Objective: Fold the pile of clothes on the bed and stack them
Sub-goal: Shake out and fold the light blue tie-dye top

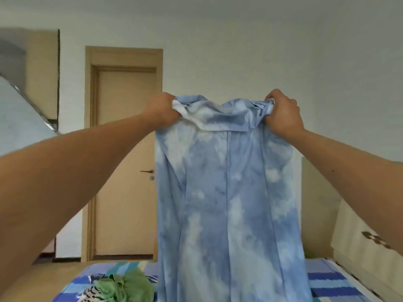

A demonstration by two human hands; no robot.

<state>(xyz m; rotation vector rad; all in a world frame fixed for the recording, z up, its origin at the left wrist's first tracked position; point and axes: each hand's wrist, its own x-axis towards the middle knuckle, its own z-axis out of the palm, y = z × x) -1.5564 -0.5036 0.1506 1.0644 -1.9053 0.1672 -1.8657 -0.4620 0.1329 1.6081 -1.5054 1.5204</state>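
The garment (226,192) I hold up is pale blue, mottled all over with cloudy white patches. The bed (327,282) under it wears stripes of deep blue, turquoise and lilac. Toward the bed's left side lies a plain green cloth (128,286), and against it a zebra-striped piece (91,290) in black and white. The door (124,149) is light tan wood; the wall (283,51) is greyish white.

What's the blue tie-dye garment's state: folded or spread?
Spread: the blue garment hangs down unfolded, its top corners gripped by the left hand and right hand.
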